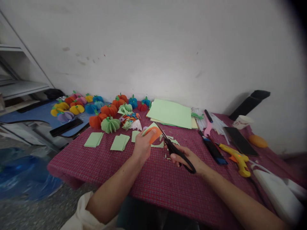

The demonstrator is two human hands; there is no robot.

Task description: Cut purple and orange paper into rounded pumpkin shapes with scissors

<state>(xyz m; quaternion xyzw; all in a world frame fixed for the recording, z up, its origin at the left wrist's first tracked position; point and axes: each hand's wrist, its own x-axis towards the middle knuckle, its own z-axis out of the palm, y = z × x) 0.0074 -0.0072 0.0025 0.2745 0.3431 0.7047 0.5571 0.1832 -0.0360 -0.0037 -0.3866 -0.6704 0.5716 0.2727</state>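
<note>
My left hand (142,145) is closed on a piece of orange paper (155,134) laid against light green paper (151,126). Black-handled scissors (173,148) are in my right hand (185,157), their blades pointing up and left at the right edge of the held paper. Green paper scraps (158,145) lie on the table below the blades. To the left of my left hand are small stacks of green paper squares (120,142), with another stack (94,139) farther left.
Several paper pumpkins (110,124) stand at the back left, beside coloured scraps (129,119). Large green sheets (171,113) lie by the wall. At right are a yellow glue gun (237,156), a box cutter (212,148), a paper cup (242,121) and a white power strip (275,188).
</note>
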